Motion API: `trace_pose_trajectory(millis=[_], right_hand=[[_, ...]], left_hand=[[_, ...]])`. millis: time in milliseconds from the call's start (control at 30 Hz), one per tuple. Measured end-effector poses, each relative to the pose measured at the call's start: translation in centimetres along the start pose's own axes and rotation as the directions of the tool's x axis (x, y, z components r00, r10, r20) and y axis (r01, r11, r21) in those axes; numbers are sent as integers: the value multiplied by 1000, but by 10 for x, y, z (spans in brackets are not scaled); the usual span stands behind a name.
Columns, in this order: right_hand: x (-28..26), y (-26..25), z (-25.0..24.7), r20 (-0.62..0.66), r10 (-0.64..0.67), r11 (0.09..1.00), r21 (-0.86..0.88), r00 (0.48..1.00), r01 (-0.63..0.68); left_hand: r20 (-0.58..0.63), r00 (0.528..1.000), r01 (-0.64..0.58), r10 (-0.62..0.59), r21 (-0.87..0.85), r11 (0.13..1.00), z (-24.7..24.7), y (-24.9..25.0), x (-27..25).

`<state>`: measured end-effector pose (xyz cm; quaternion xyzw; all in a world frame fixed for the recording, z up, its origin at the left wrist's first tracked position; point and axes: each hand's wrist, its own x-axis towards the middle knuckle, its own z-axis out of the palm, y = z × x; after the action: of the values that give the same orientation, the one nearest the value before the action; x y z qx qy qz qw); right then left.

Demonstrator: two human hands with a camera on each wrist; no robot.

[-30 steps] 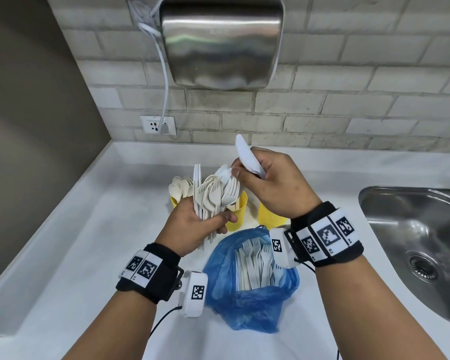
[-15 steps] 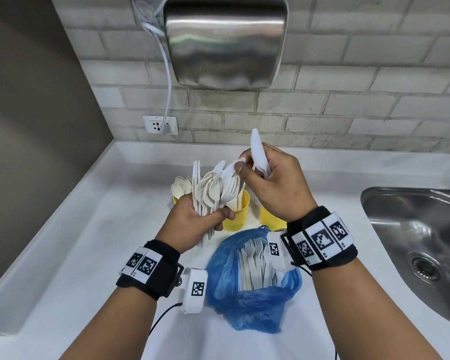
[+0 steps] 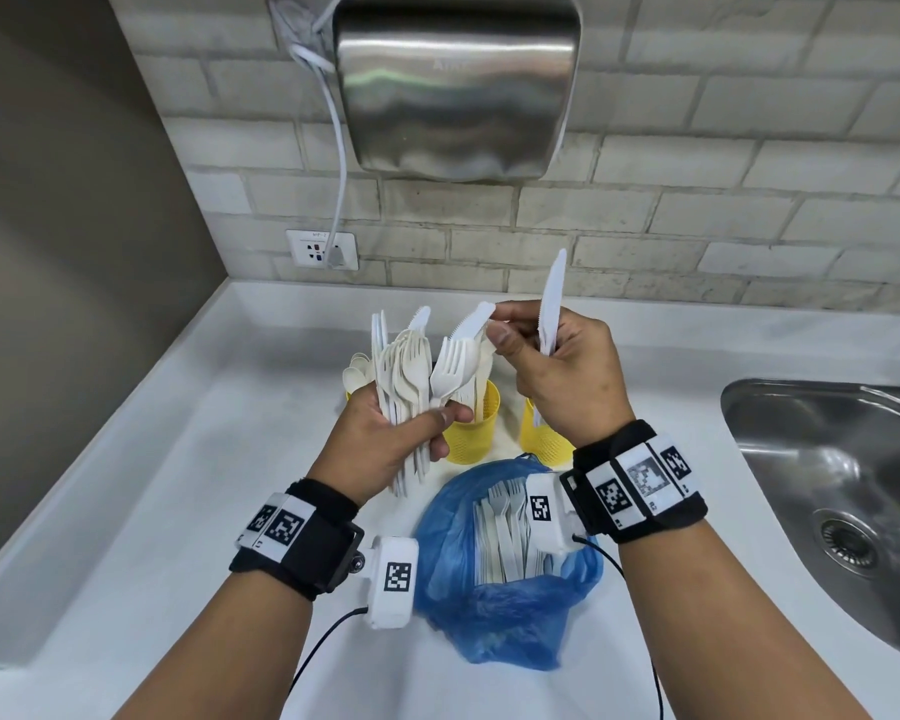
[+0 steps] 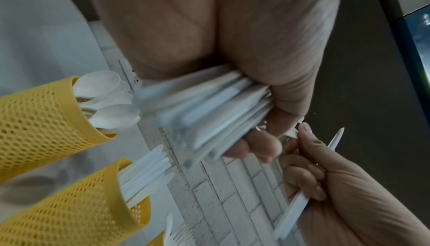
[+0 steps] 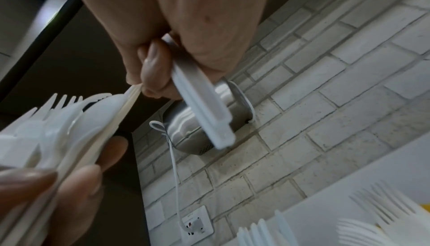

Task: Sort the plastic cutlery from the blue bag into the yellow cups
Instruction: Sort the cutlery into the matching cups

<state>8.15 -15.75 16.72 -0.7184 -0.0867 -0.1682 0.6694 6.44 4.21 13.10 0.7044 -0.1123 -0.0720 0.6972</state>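
The left hand (image 3: 385, 433) is closed around a thick bundle of white plastic cutlery (image 3: 411, 376), mostly forks and knives, and holds it upright above the white counter (image 3: 152, 485). The right hand (image 3: 562, 376) is raised just beside it. Its last fingers are curled around one white plastic knife (image 3: 552, 304) which stands with the blade up, while the thumb and first finger pinch the tip of a second knife (image 3: 471, 322) that sticks out of the bundle.

Behind the hands three yellow mesh cups stand near the brick wall. The left cup (image 4: 35, 121) has white spoons (image 4: 102, 84) in it, the middle cup (image 3: 474, 433) has knives, and the right cup (image 3: 539, 433) is mostly hidden by the right hand; the right wrist view shows fork tines near this side.

The blue plastic bag (image 3: 494, 605) lies open on the counter in front of the cups, under the wrists, with more white forks and knives (image 3: 505, 532) inside.

A steel sink (image 3: 827, 485) is at the right, a steel hand dryer (image 3: 455, 80) hangs on the wall, and its white cable goes down to a wall socket (image 3: 322, 249)
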Motion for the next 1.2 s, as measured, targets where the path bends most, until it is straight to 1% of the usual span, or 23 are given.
trace_pose_trajectory(millis=[100,233,300,400,433,533,700,800,900,967,1067,1133,1200], right_hand=[[-1,0,0,49,53,997,60,997,-55],[1,0,0,30,83,989,123,996,-86],[2,1,0,49,85,983,156,995,-92],[2,4,1,118,94,986,126,989,-109],[3,4,2,119,92,989,103,989,-105],[6,5,2,60,90,993,73,994,-94],[13,5,4,-25,116,967,233,993,-107],[13,4,8,27,142,951,272,989,-144],[13,8,12,93,169,956,225,981,-186],[14,12,13,75,180,958,212,981,-192],[15,15,15,1,167,946,281,986,-160],[13,19,18,18,156,937,313,988,-154],[12,24,20,51,152,940,300,987,-161]], left_hand=[[2,1000,1,-1,-12,1000,0,1,1],[15,1000,20,-20,-17,1000,-1,-1,1],[27,999,26,-26,-12,1000,-2,0,1],[40,999,38,-37,-13,999,0,1,2],[40,998,42,-41,-17,999,0,1,2],[1,999,38,-38,-37,999,1,-2,4],[-72,997,-5,2,-38,999,-1,0,10],[-76,997,-19,16,-45,999,0,0,13],[-68,998,-15,11,-60,998,0,-1,17],[-59,998,-17,13,-70,997,2,-3,17],[-61,998,-27,22,-87,996,2,-4,18],[-49,998,-41,37,-73,996,2,-5,20],[-23,999,-44,43,-41,998,4,-4,22]])
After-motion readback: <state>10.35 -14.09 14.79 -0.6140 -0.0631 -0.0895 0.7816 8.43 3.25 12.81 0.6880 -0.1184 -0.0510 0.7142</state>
